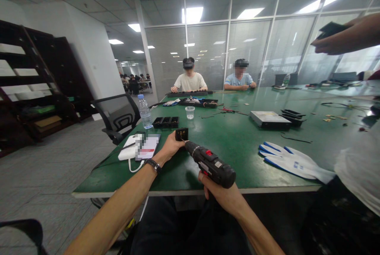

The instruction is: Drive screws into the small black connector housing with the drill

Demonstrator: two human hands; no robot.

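Note:
My left hand [172, 146] grips a small black box-shaped part [182, 134] with brassy bits inside, tilted up over the green table. Wrapped round the handle of a black cordless drill [211, 163] with red accents is my right hand [218, 189]. The drill's tip points at the black part; whether it touches a screw there is too small to tell. Just beyond stand a black tray with compartments [166, 122] and a clear plastic cup [189, 112].
A water bottle [145, 112], a white power bank [130, 147] and a phone [148, 146] are at left. At right lie a white-and-blue glove [289, 160] and a metal drive box [269, 119]. Another person's hand [335, 43] holds a dark object, upper right. Two people sit across the table [231, 128].

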